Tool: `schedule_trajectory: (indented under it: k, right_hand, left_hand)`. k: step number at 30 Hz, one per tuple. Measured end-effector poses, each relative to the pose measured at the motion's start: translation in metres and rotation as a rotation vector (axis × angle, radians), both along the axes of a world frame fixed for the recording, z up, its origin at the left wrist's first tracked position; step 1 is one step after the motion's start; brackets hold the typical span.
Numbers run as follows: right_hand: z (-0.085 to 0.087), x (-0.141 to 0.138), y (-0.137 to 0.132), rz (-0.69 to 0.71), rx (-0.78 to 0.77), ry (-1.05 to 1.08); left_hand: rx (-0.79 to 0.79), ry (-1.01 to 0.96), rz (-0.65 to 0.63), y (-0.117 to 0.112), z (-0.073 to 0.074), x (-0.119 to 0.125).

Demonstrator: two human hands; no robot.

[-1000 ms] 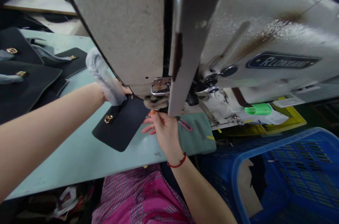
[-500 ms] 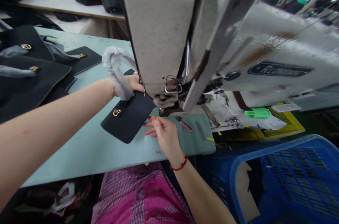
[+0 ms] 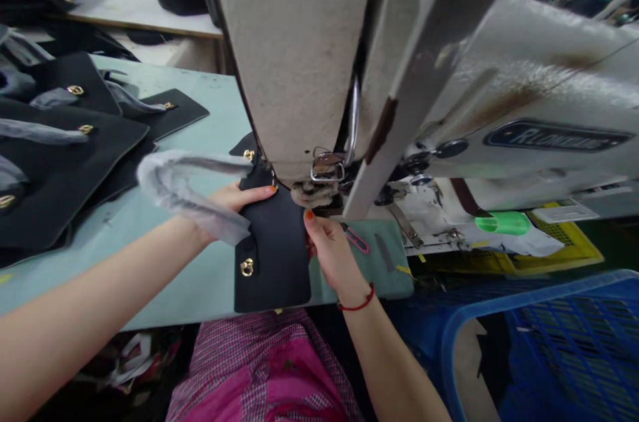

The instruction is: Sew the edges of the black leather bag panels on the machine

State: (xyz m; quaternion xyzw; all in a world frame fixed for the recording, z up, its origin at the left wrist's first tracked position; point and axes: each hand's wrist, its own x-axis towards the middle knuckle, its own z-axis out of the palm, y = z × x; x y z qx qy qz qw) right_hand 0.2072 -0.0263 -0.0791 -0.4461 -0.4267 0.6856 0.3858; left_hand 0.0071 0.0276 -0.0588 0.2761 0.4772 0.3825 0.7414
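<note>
Black panel (image 3: pixel 279 242) lay over the worktop (image 3: pixel 202 292) between both hands, long axis running from the sewing machine (image 3: pixel 294 56) to the lap (image 3: pixel 264 362). Left hand (image 3: pixel 233 199) thumbed its left edge, right hand (image 3: pixel 332 249) its right; honestly couldn't tell how closed either grip was.

near head-height view, forward and down

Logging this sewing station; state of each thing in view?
Black panel: on table, partly hidden by sewing machine
Sewing machine: running or stopped, cannot tell
Handle: looped, plastic-wrapped
Left hand: thumb on panel
Right hand: thumb at panel edge
Pink snips: on table, partly hidden
Other panels: overlapping
Blue basket: upright
</note>
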Motion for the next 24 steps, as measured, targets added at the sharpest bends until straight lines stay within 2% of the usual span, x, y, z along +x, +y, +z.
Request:
schedule_trajectory:
  k: [4,7,10,13,24]
  right_hand:
    - [0.006,0.006,0.003,0.009,-0.018,-0.06]
    - [0.009,0.003,0.001,-0.021,0.039,-0.168]
    - [0.01,0.0,-0.001,-0.064,0.115,-0.267]
    - [0.012,-0.001,-0.003,-0.078,0.162,-0.32]
    - [0.012,0.001,-0.005,-0.031,0.167,-0.343]
  left_hand:
    - [-0.157,-0.03,0.061,-0.015,-0.006,0.002]
    - [-0.198,-0.035,-0.006,-0.017,-0.003,0.002]
    - [-0.214,-0.029,-0.055,-0.014,0.002,0.002]
    - [-0.205,-0.033,-0.035,-0.011,0.005,0.004]
    - [-0.204,-0.102,0.004,-0.011,0.001,0.007]
